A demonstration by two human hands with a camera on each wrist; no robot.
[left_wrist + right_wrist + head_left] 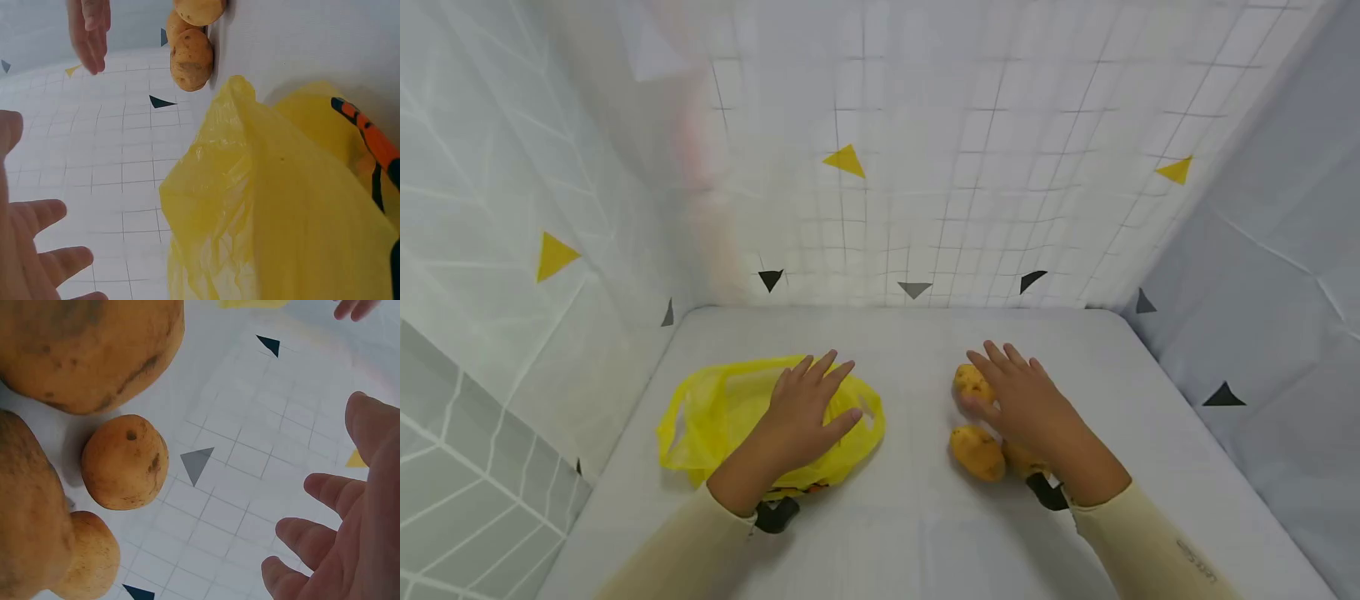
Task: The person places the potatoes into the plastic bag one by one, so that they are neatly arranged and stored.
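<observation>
A yellow plastic bag [715, 400] lies on the left half of the table, its mouth spread and handle loops showing; orange and black print [375, 140] is visible on it. My left hand [805, 417] hovers over the bag with fingers spread, holding nothing. On the right lie several potatoes: one farther back [972, 382], one nearer [977, 453], another [1022, 458] partly hidden under the wrist. More of the group, including a small potato [90, 556], shows in the right wrist view. Above them, my right hand [1030, 408] stays apart with straight fingers, gripping nothing.
The white-covered table [917, 533] runs back to a gridded white cloth wall [917, 208] with yellow and black triangles. Pale sheets hang at the left [497, 333] and right [1262, 292] sides. A strip of tabletop separates bag and potatoes.
</observation>
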